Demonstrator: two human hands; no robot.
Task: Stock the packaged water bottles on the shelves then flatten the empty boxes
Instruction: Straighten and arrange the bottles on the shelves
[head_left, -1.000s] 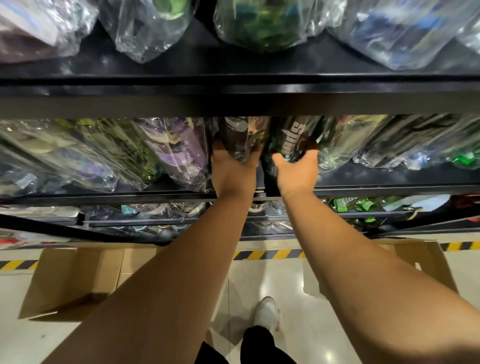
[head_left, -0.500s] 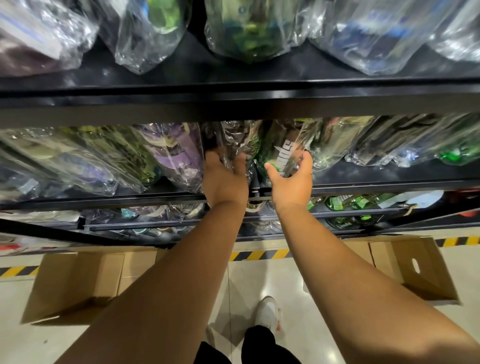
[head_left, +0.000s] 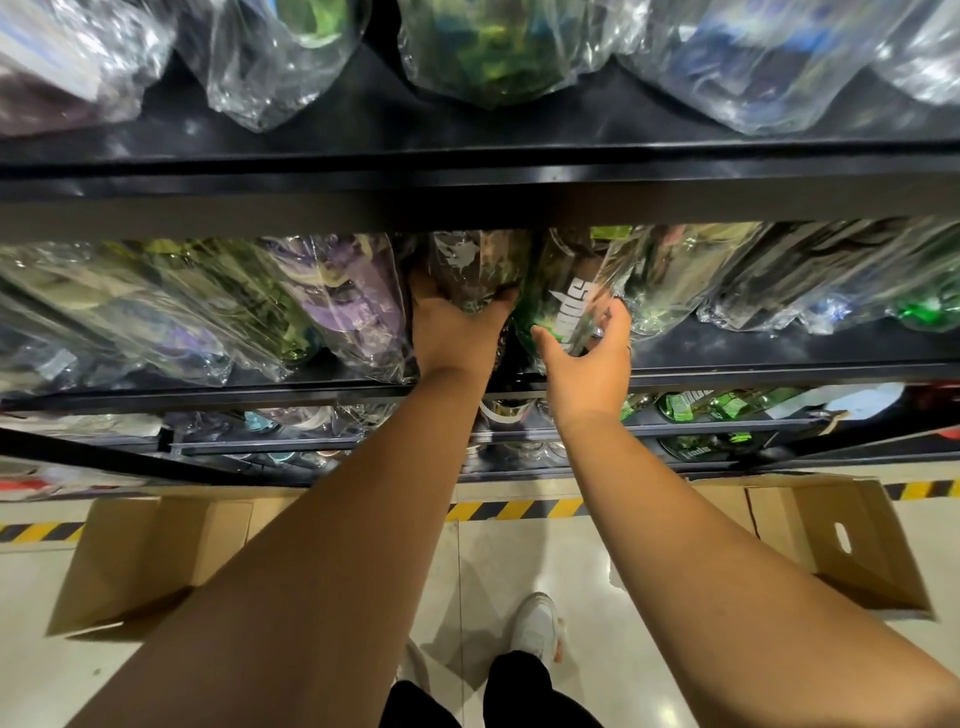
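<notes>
Your left hand (head_left: 457, 338) reaches into the middle shelf (head_left: 753, 358) and cups the near end of a dark packaged bottle (head_left: 480, 267). Its fingers (head_left: 420, 285) curl up one side of the clear wrap and the thumb closes on the other, so the bottle sits firmly in your grip, lying on the shelf with its far end hidden under the top shelf (head_left: 467, 174). Just beside it, your right hand (head_left: 589, 371) is spread wider round a green packaged bottle (head_left: 563, 304) with white lettering. The thumb is stretched along the near left edge and the fingers (head_left: 619, 318) are bent onto the wrap at the right. They seem to pinch the package, though the glare on the plastic makes the contact hard to judge, and your palm stands a little off it. Both bottles lie in the middle of a row of other wrapped bottles that fills this shelf to either side. More packages lie on the top shelf, and green bottles show on the lower shelf (head_left: 717, 423). On the floor (head_left: 519, 551) below, an open left box (head_left: 156, 561) and an open right box (head_left: 852, 540) stand well apart, one under each forearm, both near the yellow-and-black striped tape (head_left: 514, 510). Your white shoe (head_left: 535, 626) is between them.
</notes>
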